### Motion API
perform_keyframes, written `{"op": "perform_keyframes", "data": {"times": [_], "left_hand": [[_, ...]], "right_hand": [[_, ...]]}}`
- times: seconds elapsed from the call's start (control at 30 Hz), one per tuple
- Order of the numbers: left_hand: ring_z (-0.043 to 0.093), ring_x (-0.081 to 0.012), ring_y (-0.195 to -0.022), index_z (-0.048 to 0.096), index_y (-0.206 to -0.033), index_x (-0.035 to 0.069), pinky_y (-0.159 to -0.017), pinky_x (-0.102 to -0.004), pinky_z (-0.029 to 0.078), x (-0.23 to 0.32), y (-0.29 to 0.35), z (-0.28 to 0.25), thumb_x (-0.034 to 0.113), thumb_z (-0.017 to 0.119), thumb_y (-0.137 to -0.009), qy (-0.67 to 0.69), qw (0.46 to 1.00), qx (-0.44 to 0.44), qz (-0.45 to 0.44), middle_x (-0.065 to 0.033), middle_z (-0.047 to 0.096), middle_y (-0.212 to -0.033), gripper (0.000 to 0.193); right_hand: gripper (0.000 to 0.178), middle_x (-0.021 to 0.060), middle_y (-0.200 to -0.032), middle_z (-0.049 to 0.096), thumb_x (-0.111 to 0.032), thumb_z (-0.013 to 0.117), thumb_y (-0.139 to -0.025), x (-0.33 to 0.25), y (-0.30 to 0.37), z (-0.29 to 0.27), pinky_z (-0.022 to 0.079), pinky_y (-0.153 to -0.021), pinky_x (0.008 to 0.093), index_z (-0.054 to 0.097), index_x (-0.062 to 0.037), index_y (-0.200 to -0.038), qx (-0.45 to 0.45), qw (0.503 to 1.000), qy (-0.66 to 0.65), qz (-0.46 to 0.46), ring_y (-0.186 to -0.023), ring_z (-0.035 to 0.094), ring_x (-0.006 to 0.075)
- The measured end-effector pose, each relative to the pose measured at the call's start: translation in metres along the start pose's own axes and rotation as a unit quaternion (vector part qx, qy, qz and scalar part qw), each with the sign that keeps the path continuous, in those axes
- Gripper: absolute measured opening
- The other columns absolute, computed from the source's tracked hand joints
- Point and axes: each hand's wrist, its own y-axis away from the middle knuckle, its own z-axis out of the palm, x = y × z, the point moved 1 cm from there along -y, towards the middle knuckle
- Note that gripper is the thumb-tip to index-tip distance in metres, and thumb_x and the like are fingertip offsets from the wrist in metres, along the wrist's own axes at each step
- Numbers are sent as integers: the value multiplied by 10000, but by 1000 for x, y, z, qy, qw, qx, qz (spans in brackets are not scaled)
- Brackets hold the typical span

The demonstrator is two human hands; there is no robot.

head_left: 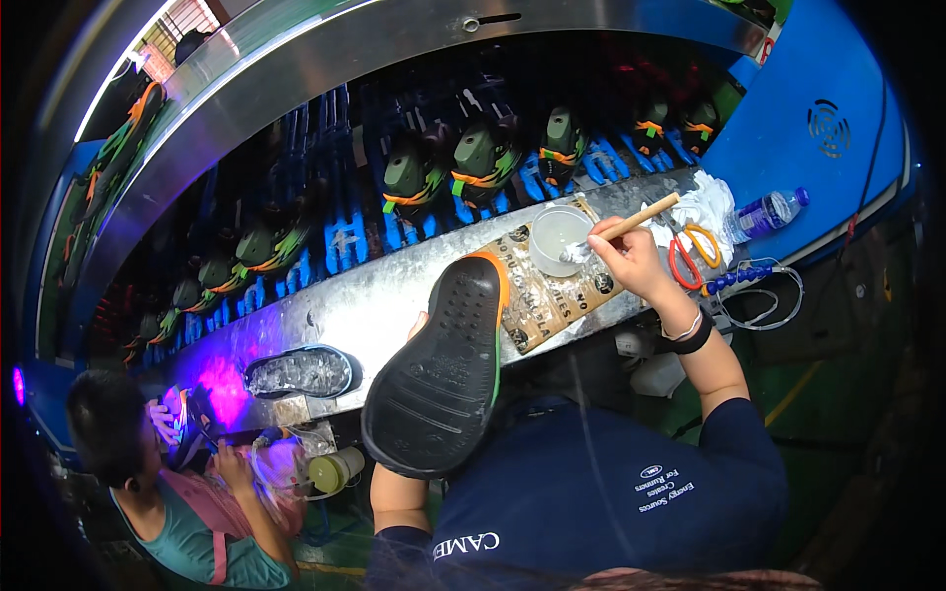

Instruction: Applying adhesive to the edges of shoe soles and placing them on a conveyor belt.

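Note:
My left hand point(418, 325) is mostly hidden behind a shoe point(434, 379), holding it up with its black underside facing me. The underside has small dimples at one end and ridges at the other; orange and green show along its edge. My right hand point(631, 258) is closed round the wooden handle of a brush point(645, 214). The brush's whitish tip reaches the near rim of a clear round tub point(558, 229) with cloudy contents. Beneath the tub lies a piece of brown printed cardboard point(537, 313) on the metal ledge.
Orange-handled scissors point(690, 258), white crumpled cloth point(708, 209) and a bottle point(769, 215) sit right of the tub. A loose sole point(302, 372) lies on the ledge point(394, 286) at left. Shoes point(412, 175) line the machine behind. A co-worker point(197, 512) handles a shoe at lower left.

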Motion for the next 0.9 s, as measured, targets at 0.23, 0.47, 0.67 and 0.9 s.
{"op": "perform_keyframes", "data": {"times": [0.23,0.47,0.67,0.9], "left_hand": [[588,-248,-718,421,-1131,-41,-598,-321,512,2,-6,16,485,357,-848,-25,1000,5,-13,-210,540,-902,601],[586,-236,-716,428,-1123,-35,-600,-313,509,2,-8,22,477,355,-852,-34,999,12,-18,-197,545,-896,584],[585,-226,-714,435,-1117,-30,-602,-306,506,0,-6,25,470,353,-856,-39,999,14,-21,-186,549,-891,570],[583,-215,-713,443,-1109,-24,-605,-298,503,3,-6,26,463,351,-860,-42,999,15,-17,-173,553,-885,554]], "right_hand": [[104,10,-597,534,-93,585,-771,1,0,1,349,-453,189,569,10,-776,13,999,33,-32,-501,447,40],[62,7,-669,547,-52,577,-778,-18,7,11,369,-470,177,569,4,-803,25,990,-133,-45,-541,464,36],[62,8,-662,542,-49,585,-772,-32,9,24,353,-452,168,568,-1,-807,0,993,-78,-88,-534,456,32],[75,54,-738,561,-7,579,-751,-38,8,33,378,-513,192,568,-5,-826,-17,990,-72,-120,-602,486,66]]}}
